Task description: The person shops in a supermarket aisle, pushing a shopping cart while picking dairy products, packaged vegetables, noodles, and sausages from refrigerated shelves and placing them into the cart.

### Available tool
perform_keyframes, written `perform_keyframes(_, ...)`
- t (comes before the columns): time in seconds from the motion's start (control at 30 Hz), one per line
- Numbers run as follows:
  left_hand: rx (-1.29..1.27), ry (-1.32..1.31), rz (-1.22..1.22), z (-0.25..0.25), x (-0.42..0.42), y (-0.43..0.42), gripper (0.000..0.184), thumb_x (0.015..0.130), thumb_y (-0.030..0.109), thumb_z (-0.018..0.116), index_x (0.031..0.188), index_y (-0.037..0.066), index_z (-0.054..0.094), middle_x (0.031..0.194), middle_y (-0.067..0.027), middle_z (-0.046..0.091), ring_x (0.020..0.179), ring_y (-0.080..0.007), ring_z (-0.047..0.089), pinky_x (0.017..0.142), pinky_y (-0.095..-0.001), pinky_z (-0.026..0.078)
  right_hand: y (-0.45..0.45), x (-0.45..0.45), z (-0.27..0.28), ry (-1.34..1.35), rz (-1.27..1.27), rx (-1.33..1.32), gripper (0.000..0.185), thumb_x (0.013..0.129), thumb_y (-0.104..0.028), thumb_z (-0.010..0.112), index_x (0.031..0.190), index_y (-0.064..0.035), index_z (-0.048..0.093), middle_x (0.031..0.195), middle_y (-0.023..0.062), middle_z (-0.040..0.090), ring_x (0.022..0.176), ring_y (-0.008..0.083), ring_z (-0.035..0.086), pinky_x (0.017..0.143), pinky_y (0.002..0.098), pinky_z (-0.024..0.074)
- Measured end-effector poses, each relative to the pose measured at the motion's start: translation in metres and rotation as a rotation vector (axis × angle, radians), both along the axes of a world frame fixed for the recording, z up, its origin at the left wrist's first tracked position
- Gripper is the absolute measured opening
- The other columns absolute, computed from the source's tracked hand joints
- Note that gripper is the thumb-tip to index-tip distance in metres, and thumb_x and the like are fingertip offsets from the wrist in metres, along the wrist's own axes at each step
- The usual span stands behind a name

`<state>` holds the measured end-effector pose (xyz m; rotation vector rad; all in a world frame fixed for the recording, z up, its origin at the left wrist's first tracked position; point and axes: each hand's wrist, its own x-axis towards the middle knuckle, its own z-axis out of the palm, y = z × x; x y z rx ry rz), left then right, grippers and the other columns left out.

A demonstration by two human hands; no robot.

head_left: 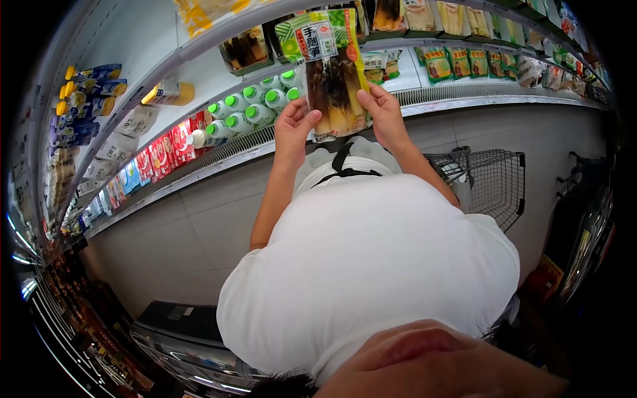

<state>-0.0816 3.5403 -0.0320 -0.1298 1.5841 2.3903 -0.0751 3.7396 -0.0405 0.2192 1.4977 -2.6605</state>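
A bag of bamboo shoots [335,86] is held upright in front of the shelves, its green and yellow printed top above a clear part with dark and pale shoots inside. My left hand [294,126] grips its lower left edge, thumb on the front. On the lower right edge my right hand [383,114] pinches the bag the same way. Behind the bag, white bottles with green caps [259,106] stand on the lower shelf. Similar packs of shoots [244,48] lie on the shelf above, partly covered by the bag.
A wire shopping cart [494,182] stands on the tiled floor to my right. Green and yellow packets [458,64] line the right shelf, red packs [166,152] the left. A yellow-capped bottle [169,93] lies on the left shelf. A dark cabinet [189,331] is behind me.
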Motion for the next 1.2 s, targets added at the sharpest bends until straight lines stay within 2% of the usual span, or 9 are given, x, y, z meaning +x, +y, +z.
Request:
perform_keyframes(0.47,0.015,-0.011,-0.113,0.002,-0.008,0.0,0.04,0.087,0.003,0.069,0.123,-0.004,0.056,0.119,-0.011,0.065,0.107,-0.0144,0.061,0.094,-0.0261,0.046,-0.008,0.02,0.005,0.012,-0.166,0.0,0.032,0.097,-0.013,0.059,0.125,0.0041,0.056,0.108,0.004,0.067,0.093,0.0062,0.061,0.083,0.0203,0.0477)
perform_keyframes(0.8,-0.002,0.004,-0.409,-0.004,-0.012,0.011,0.039,0.087,0.003,0.069,0.122,-0.005,0.056,0.117,-0.0131,0.066,0.106,-0.0157,0.062,0.094,-0.0283,0.048,-0.02,0.072,0.007,-0.002,-0.508,0.012,0.034,0.097,-0.014,0.06,0.124,0.0052,0.057,0.107,0.005,0.067,0.091,0.0066,0.061,0.082,0.0205,0.0487)
perform_keyframes(1.03,0.02,0.016,-0.648,0.0,0.007,0.045,0.039,0.087,0.005,0.07,0.122,-0.005,0.057,0.117,-0.0123,0.066,0.106,-0.0157,0.062,0.094,-0.0291,0.048,-0.01,0.128,0.007,-0.004,-0.74,0.024,0.034,0.097,-0.014,0.06,0.124,0.0058,0.057,0.108,0.0066,0.067,0.093,0.0077,0.061,0.084,0.0213,0.0486)
perform_keyframes(1.2,0.045,0.001,-0.729,0.006,0.024,0.076,0.04,0.086,0.005,0.071,0.123,-0.005,0.057,0.117,-0.0122,0.066,0.105,-0.0155,0.063,0.093,-0.0286,0.048,0.004,0.157,0.014,0.007,-0.862,0.015,0.035,0.096,-0.015,0.061,0.125,0.0057,0.056,0.11,0.0065,0.066,0.095,0.0078,0.061,0.086,0.0216,0.0487)
